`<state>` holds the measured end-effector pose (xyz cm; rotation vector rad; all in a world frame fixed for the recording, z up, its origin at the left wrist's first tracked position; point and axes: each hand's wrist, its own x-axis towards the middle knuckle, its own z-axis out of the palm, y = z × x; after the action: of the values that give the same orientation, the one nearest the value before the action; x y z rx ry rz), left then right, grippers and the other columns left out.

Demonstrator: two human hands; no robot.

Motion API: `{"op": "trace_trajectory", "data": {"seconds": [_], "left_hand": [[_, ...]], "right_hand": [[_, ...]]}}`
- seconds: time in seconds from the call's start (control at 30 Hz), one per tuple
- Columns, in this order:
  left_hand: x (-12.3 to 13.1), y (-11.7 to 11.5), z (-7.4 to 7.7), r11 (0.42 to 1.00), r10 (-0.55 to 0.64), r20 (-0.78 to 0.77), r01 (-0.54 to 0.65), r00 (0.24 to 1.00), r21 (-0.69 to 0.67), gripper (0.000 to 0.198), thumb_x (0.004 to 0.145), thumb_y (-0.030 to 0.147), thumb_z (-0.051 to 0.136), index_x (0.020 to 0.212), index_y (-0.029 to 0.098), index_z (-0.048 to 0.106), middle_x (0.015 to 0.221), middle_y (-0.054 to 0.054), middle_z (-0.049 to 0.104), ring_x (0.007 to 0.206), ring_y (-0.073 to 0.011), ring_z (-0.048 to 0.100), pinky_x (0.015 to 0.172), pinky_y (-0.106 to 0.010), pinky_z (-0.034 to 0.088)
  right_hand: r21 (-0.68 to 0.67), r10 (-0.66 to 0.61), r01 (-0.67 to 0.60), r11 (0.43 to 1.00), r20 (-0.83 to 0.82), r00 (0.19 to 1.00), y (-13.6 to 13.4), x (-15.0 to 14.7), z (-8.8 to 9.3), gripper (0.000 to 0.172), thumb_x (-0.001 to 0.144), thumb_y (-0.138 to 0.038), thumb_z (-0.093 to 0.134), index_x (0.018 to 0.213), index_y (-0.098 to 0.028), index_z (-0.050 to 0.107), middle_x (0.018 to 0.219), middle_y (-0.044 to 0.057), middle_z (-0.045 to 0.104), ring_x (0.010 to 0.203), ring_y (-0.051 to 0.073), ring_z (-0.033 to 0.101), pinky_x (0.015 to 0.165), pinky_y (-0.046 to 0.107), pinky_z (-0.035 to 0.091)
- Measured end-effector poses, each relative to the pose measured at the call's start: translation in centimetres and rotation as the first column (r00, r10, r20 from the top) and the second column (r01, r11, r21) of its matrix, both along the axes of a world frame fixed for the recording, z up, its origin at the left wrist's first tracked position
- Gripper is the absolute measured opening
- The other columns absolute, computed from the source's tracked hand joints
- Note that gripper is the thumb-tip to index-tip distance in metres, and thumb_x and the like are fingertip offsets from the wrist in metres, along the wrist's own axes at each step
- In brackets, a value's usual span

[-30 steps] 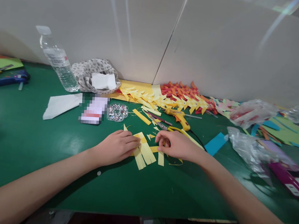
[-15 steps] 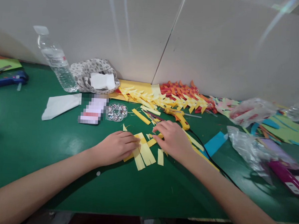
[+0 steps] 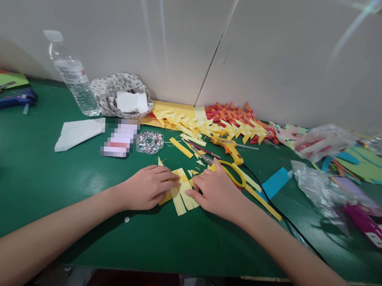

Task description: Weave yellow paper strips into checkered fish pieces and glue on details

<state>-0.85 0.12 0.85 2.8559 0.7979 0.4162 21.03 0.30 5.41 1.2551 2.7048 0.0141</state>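
Pale and darker yellow paper strips (image 3: 181,196) lie crossed over one another on the green table. My left hand (image 3: 150,187) holds their left side, its fingers bent together over the paper. From the right, my right hand (image 3: 219,187) grips the other side with curled fingers and the thumb on the strips; the exact grip is partly hidden. Just beyond it are scissors (image 3: 242,180) with yellow handles, partly covered by that hand. Small yellow offcuts (image 3: 200,162) are scattered around the blades.
Behind the hands lie a yellow glue gun (image 3: 230,151) with a black cord, a clear bead case (image 3: 150,141) and woven yellow paper fish (image 3: 239,130). A tilted water bottle (image 3: 74,79) stands at the left. Plastic bags (image 3: 319,192) and blue paper (image 3: 274,183) lie right.
My right hand has come down and nearer, onto the right side of the strips. The scissors' handles now show beside it. My left hand has stayed on the paper.
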Motion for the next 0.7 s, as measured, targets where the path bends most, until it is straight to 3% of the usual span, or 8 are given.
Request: {"op": "trace_trajectory", "data": {"seconds": [0.2, 0.47, 0.7], "left_hand": [[0.0, 0.0, -0.1, 1.000, -0.003, 0.013, 0.003, 1.000, 0.012, 0.038, 0.085, 0.017, 0.043, 0.122, 0.019, 0.052, 0.124, -0.007, 0.058, 0.110, -0.0221, 0.052, 0.092, -0.039, 0.043], [0.1, 0.0, 0.0, 1.000, 0.004, -0.004, -0.003, 1.000, 0.011, 0.038, 0.085, 0.017, 0.042, 0.122, 0.019, 0.052, 0.123, -0.008, 0.058, 0.108, -0.0223, 0.052, 0.090, -0.039, 0.044], [0.1, 0.0, 0.0, 1.000, 0.000, 0.001, 0.000, 1.000, 0.023, 0.035, 0.085, 0.018, 0.043, 0.119, 0.019, 0.053, 0.121, -0.008, 0.059, 0.108, -0.0223, 0.053, 0.089, -0.039, 0.044]], "right_hand": [[-0.115, -0.084, 0.069, 0.991, -0.129, 0.988, 0.4, 0.4, -0.5, 0.031, 0.089, -0.038, 0.044, 0.066, -0.019, 0.054, 0.065, -0.002, 0.063, 0.069, 0.017, 0.059, 0.097, 0.052, 0.023], [-0.056, -0.197, 0.191, 0.980, -0.146, 0.970, 0.0, -0.2, -0.8, 0.040, 0.089, -0.047, 0.040, 0.065, -0.019, 0.053, 0.062, 0.001, 0.061, 0.068, 0.019, 0.057, 0.095, 0.055, 0.024], [-0.142, -0.234, 0.211, 0.967, -0.173, 0.957, 0.3, -0.4, -1.3, 0.032, 0.086, -0.041, 0.048, 0.064, -0.019, 0.050, 0.062, -0.002, 0.061, 0.066, 0.017, 0.058, 0.096, 0.055, 0.023]]}}
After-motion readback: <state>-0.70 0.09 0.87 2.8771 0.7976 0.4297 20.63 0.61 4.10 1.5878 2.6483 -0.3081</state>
